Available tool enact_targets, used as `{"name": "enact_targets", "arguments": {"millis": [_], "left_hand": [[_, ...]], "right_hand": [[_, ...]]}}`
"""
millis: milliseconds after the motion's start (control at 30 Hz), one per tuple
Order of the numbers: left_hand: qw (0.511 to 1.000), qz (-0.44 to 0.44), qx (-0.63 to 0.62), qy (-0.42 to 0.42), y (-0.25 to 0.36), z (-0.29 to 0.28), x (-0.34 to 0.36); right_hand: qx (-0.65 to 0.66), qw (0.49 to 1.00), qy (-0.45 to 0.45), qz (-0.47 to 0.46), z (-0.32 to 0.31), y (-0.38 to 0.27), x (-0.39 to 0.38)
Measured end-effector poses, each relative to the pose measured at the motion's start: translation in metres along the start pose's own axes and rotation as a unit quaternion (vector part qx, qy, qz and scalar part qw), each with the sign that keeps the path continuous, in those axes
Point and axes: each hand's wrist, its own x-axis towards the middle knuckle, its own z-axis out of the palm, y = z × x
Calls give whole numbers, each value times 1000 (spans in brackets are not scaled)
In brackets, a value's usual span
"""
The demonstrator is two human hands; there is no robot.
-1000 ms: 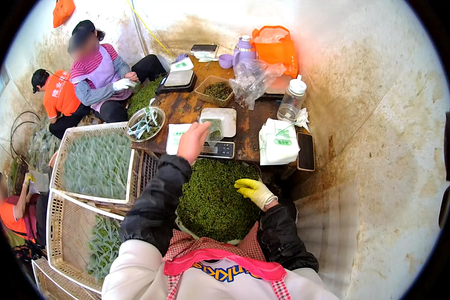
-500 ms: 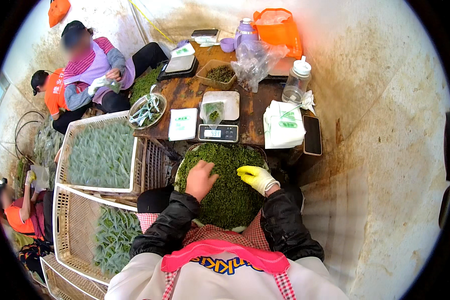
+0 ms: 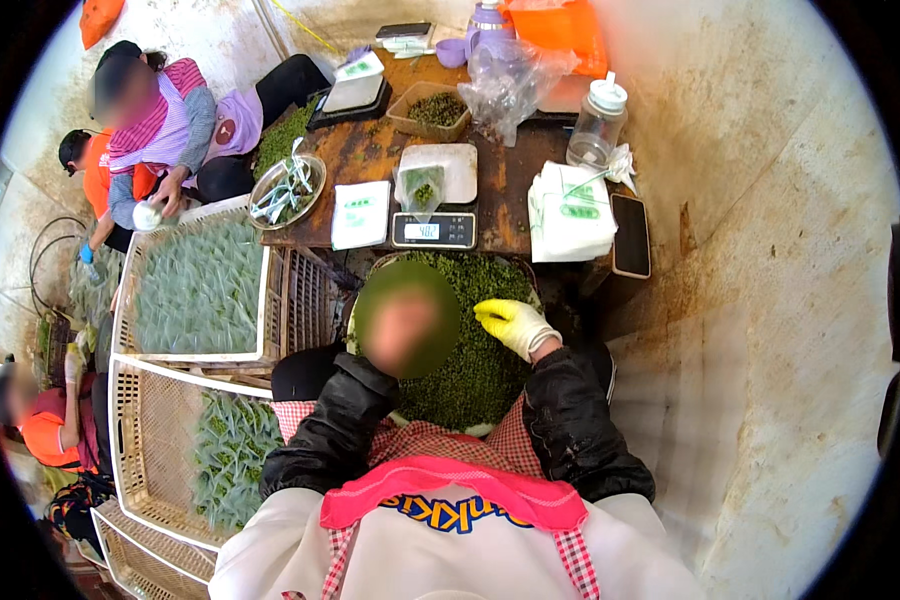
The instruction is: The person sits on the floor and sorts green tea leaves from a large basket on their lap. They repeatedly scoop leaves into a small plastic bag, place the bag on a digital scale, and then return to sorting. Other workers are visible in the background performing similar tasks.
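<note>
A round container heaped with small green sprigs or buds point(image 3: 465, 395) rests on my lap. My left hand point(image 3: 402, 325) is over its left part, but a blur hides the fingers and anything in them. At the heap's right side, my right hand point(image 3: 515, 325), in a white glove with yellow fingers, hovers or rests with fingers stretched and slightly bent; nothing shows in it. Just beyond the container stands a digital scale point(image 3: 460, 165). A small clear bag point(image 3: 423, 192) with some of the green stuff lies on its plate.
Flat printed bags lie in stacks left point(image 3: 361, 214) and right point(image 3: 570, 215) of the scale. A metal bowl of ties point(image 3: 290, 190), plastic tub point(image 3: 428, 112), bottle point(image 3: 597, 125) and phone point(image 3: 630, 236) are on the table. Crates of filled bags point(image 3: 195, 300) stand left; co-workers sit beyond.
My left hand has moved slightly nearer to me over the heap, now blurred. My right hand stays nearly in place. The scale's reading differs. The co-worker at upper left has lowered their hands toward the crate.
</note>
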Motion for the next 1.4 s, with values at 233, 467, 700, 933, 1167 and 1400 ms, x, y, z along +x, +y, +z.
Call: {"name": "enact_targets", "arguments": {"millis": [233, 467, 700, 933, 1167, 1400], "left_hand": [[986, -44, -141, 80, 39, -4, 21], [958, 193, 110, 182, 73, 3, 84], [839, 342, 414, 87, 63, -17, 138], [795, 329, 498, 106, 96, -8, 142], [861, 298, 368, 187, 88, -4, 133], [888, 230, 392, 72, 61, 13, 54]], "right_hand": [[-15, 1000, -11, 15, -1, -7, -3], [-17, 1000, -8, 5, -1, -10, -5], [-34, 999, -22, 25, -2, -9, -6], [-47, 997, -40, 38, -6, -21, -10], [-87, 994, -57, 16, -5, -27, -8], [-103, 992, -64, 25, -4, -25, -8]]}}
